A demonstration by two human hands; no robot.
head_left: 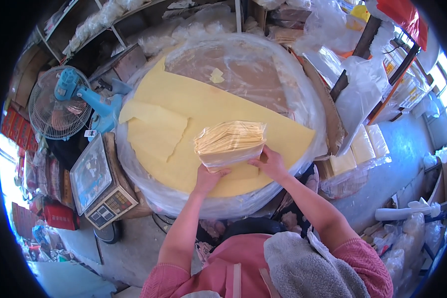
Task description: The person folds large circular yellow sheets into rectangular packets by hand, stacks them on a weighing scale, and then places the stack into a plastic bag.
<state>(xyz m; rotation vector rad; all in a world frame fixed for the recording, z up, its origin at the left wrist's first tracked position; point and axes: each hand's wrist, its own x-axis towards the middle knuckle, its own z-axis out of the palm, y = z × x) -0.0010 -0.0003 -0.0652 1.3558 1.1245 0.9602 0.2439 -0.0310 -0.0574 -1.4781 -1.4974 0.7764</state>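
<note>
A: Largest item?
B: Round table (pixel 248 69), one, brown top, wrapped in wrinkled clear film (pixel 301 102)
A: Upon it?
B: Broad yellow sheet (pixel 203 99), thin, matte, straight along its far edge, curved on the near side
A: Flanking pieces?
B: Left: blue fan (pixel 59 102) with round wire cage; weighing scale (pixel 102 191), its tray under glossy plastic. Right: pale yellow blocks (pixel 362 149), side by side, in clear wrap
A: Smaller goods on the sheet?
B: Yellow piece (pixel 154 129), left, flat, ragged along its right edge. Then a clear bag (pixel 232 158), thin and shiny, holding a stack of thin yellow leaves (pixel 228 139), edges fanned upward
A: Its place and bearing?
B: Above the sheet's near middle; long axis left to right, right end slightly farther from the person; contact underneath cannot be told
A: Grip?
B: Left hand (pixel 211 180) and right hand (pixel 270 165), bare, partly curled, closed about the bag's near left and right corners, thumbs inward; some fingers hidden
A: Smallest?
B: Yellow scrap (pixel 216 75), irregular, beyond the sheet's far edge
</note>
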